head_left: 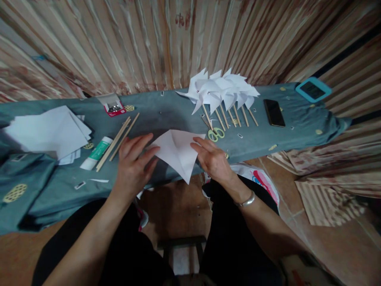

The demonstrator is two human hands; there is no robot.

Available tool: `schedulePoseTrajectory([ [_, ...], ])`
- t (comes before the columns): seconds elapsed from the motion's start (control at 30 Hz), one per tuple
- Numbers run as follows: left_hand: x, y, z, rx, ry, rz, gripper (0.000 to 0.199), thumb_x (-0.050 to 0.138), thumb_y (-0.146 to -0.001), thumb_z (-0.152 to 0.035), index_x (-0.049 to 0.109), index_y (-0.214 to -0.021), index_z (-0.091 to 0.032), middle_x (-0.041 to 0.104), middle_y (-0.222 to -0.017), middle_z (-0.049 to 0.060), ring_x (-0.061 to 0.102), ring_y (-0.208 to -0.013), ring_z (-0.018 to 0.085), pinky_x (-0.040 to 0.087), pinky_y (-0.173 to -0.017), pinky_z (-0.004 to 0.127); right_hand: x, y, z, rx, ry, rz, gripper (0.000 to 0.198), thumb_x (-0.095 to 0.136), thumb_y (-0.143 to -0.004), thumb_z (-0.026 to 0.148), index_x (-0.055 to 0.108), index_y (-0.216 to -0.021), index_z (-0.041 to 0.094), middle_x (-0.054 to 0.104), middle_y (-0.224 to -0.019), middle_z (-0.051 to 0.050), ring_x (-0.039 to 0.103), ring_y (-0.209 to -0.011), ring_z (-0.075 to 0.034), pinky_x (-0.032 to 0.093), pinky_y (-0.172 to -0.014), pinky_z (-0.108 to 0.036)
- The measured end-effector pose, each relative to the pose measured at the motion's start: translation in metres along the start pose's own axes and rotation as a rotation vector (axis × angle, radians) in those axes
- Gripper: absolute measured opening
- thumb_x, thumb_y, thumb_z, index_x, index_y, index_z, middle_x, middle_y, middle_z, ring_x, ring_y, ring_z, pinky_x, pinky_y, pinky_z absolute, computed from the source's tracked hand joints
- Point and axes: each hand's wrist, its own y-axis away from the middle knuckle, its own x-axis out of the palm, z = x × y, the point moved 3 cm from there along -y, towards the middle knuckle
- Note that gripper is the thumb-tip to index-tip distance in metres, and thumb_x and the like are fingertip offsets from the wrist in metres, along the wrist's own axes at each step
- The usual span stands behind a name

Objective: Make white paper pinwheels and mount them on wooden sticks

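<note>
A creased square sheet of white paper [177, 152] is held in front of me, one corner pointing toward my body. Fold lines meet near its middle. My left hand [133, 165] has the left corner between its spread fingers. On the other side, my right hand [212, 159] grips the right corner, its thumb hidden. Green-handled scissors [216, 134] lie just beyond my right hand. Nearest my left hand are several thin wooden sticks [114, 145] and a glue stick [97, 153] with a green label.
Several white paper pinwheels on sticks [223, 91] lie at the back of the cloth-covered table [166, 109]. A paper stack [56, 129] and an open red box of small metal pins [114, 109] are leftward. A phone [274, 113] and blue-framed device [313, 89] sit right.
</note>
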Motion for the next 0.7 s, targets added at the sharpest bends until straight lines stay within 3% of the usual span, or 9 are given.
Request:
schedulePoseTrajectory([
  [0.13, 0.012, 0.012, -0.006, 0.058, -0.085, 0.166, 0.024, 0.061, -0.087, -0.015, 0.066, -0.103, -0.032, 0.066, -0.128, 0.001, 0.054, -0.128, 0.028, 0.016, -0.115, 0.070, 0.010, 0.003, 0.007, -0.045, 0.087, 0.118, 0.034, 0.039, -0.096, 0.012, 0.066, -0.118, 0.012, 0.062, -0.131, -0.013, 0.059, -0.107, -0.023, 0.052, -0.093, -0.036],
  [0.27, 0.017, 0.020, -0.002, 0.079, -0.087, 0.253, 0.019, 0.054, -0.091, -0.018, 0.067, -0.099, -0.030, 0.072, -0.117, -0.003, 0.056, -0.126, 0.027, 0.010, -0.115, 0.072, 0.010, 0.006, 0.012, 0.010, 0.128, 0.208, 0.028, 0.045, -0.095, 0.014, 0.068, -0.110, 0.016, 0.058, -0.138, -0.014, 0.056, -0.098, -0.025, 0.048, -0.085, -0.042],
  [0.5, 0.018, 0.037, 0.008, -0.003, 0.046, 0.278, 0.022, 0.049, -0.093, -0.024, 0.070, -0.093, -0.031, 0.077, -0.101, -0.001, 0.067, -0.108, 0.025, 0.025, -0.112, 0.065, 0.010, 0.017, 0.000, 0.054, -0.094, 0.245, 0.020, 0.054, -0.093, 0.021, 0.072, -0.099, 0.022, 0.064, -0.131, -0.007, 0.052, -0.115, -0.028, 0.040, -0.095, -0.047],
  [0.6, 0.018, 0.040, 0.010, -0.075, 0.120, 0.278, 0.021, 0.051, -0.093, -0.029, 0.071, -0.098, -0.029, 0.077, -0.101, 0.002, 0.068, -0.099, 0.024, 0.036, -0.105, 0.056, 0.015, 0.017, -0.012, 0.097, -0.323, 0.254, 0.019, 0.056, -0.092, 0.026, 0.074, -0.099, 0.022, 0.070, -0.121, -0.007, 0.058, -0.108, -0.024, 0.045, -0.093, -0.043],
  [0.7, 0.018, 0.038, 0.013, -0.164, 0.170, 0.263, 0.024, 0.051, -0.093, -0.037, 0.073, -0.096, -0.027, 0.077, -0.094, 0.004, 0.069, -0.091, 0.023, 0.044, -0.095, 0.046, 0.022, 0.013, -0.021, 0.228, -0.534, 0.234, 0.019, 0.059, -0.091, 0.032, 0.075, -0.092, 0.022, 0.074, -0.107, -0.005, 0.064, -0.100, -0.021, 0.048, -0.093, -0.038],
])
